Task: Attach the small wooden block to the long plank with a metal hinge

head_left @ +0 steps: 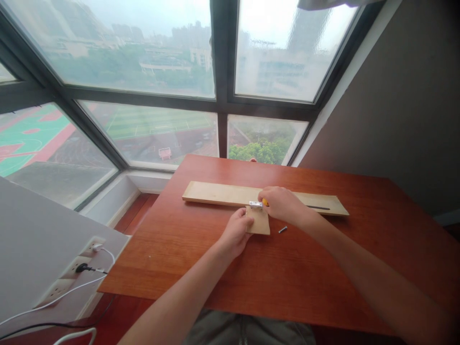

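My left hand (239, 230) grips a small square wooden board (259, 224) by its left edge, thumb on top. A small silver metal bracket (256, 204) sits at the board's far edge. My right hand (278, 203) is closed right beside the bracket, around a yellow piece (265, 202) that is mostly hidden, so its kind is unclear. Behind both hands lies a long pale wooden plank (219, 192). A thin dark strip (319, 208) shows along its right part; whether it is a slot or a rod I cannot tell. A small metal bolt (282, 229) lies near my right wrist.
The reddish-brown wooden table (172, 249) stands against large windows (143, 52). Its left edge drops towards a wall with sockets (72, 268), a black plug (82, 268) and white cables (57, 299). A grey sloping wall (388, 105) closes the right side.
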{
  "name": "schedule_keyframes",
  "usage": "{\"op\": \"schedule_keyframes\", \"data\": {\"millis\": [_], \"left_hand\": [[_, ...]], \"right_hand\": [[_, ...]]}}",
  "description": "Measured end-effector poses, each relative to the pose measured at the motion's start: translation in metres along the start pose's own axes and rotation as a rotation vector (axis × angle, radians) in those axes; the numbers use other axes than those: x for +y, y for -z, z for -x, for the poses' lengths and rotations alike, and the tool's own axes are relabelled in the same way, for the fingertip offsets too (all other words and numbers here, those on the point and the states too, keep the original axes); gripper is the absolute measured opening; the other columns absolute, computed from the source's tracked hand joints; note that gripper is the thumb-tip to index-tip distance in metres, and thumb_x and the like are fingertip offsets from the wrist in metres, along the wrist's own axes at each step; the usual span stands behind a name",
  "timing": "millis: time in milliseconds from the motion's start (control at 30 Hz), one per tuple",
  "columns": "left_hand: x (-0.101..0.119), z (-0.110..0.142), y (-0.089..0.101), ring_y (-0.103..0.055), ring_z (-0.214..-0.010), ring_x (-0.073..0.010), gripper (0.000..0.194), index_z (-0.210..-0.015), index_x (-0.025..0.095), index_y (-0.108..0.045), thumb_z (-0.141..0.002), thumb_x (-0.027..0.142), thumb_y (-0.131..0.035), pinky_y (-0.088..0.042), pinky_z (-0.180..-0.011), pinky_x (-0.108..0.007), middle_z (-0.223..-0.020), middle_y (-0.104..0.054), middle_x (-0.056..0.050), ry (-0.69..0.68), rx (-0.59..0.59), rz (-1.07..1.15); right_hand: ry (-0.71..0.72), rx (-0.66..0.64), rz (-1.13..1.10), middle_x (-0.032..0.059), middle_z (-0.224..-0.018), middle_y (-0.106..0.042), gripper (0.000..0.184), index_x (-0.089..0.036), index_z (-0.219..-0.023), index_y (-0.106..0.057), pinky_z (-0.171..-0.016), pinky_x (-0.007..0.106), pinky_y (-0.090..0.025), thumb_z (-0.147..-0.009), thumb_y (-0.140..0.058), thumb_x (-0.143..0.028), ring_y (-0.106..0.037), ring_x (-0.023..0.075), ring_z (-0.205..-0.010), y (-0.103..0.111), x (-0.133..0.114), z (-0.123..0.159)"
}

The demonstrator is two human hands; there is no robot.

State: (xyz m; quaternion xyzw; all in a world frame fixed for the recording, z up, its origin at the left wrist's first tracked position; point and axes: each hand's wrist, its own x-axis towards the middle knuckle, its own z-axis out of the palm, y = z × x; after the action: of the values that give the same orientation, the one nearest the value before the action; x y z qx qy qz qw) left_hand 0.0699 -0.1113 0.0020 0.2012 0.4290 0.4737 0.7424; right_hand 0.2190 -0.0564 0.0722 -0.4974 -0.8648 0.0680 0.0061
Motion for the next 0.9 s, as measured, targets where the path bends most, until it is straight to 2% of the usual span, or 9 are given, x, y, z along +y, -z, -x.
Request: {"op": "schedule_keyframes", "data": {"millis": [467, 667, 800, 900], "left_hand": [[0.0, 0.0, 0.001, -0.065, -0.076, -0.0175, 0.031, -0.092, 0.013, -0.061, -0.063, 0.003, -0.06, -0.051, -0.063, -0.024, -0.089, -0.068, -0.009, -0.006, -0.001, 0.015], [0.001, 0.002, 0.0, -0.066, -0.08, -0.019, 0.033, -0.095, 0.013, -0.061, -0.064, 0.003, -0.059, -0.054, -0.068, -0.027, -0.093, -0.069, -0.01, -0.003, 0.003, 0.01], [0.001, 0.002, -0.001, -0.067, -0.079, -0.0194, 0.034, -0.095, 0.013, -0.061, -0.064, 0.002, -0.058, -0.055, -0.068, -0.028, -0.093, -0.069, -0.011, 0.002, 0.013, 0.015], [0.001, 0.002, -0.002, -0.067, -0.08, -0.0198, 0.033, -0.093, 0.013, -0.061, -0.063, 0.001, -0.06, -0.055, -0.07, -0.029, -0.093, -0.069, -0.011, -0.002, 0.023, 0.031]], "right_hand": [[0.041, 0.007, -0.083, -0.0005, -0.091, -0.074, 0.025, -0.025, -0.087, -0.072, -0.064, 0.025, -0.036, -0.074, -0.055, -0.012, -0.064, 0.0171, -0.083, 0.001, 0.007, 0.001], [0.017, 0.025, -0.163, 0.0002, -0.087, -0.073, 0.017, -0.023, -0.084, -0.071, -0.065, 0.023, -0.038, -0.078, -0.056, -0.017, -0.063, 0.0153, -0.079, 0.003, 0.013, -0.002], [-0.004, 0.053, -0.146, 0.0, -0.084, -0.072, 0.014, -0.023, -0.081, -0.07, -0.064, 0.023, -0.037, -0.081, -0.056, -0.019, -0.062, 0.0145, -0.076, 0.009, 0.014, 0.008], [-0.056, 0.013, -0.108, -0.0001, -0.081, -0.071, 0.013, -0.024, -0.081, -0.069, -0.062, 0.024, -0.036, -0.083, -0.056, -0.022, -0.061, 0.0148, -0.072, 0.01, 0.017, 0.022]]}}
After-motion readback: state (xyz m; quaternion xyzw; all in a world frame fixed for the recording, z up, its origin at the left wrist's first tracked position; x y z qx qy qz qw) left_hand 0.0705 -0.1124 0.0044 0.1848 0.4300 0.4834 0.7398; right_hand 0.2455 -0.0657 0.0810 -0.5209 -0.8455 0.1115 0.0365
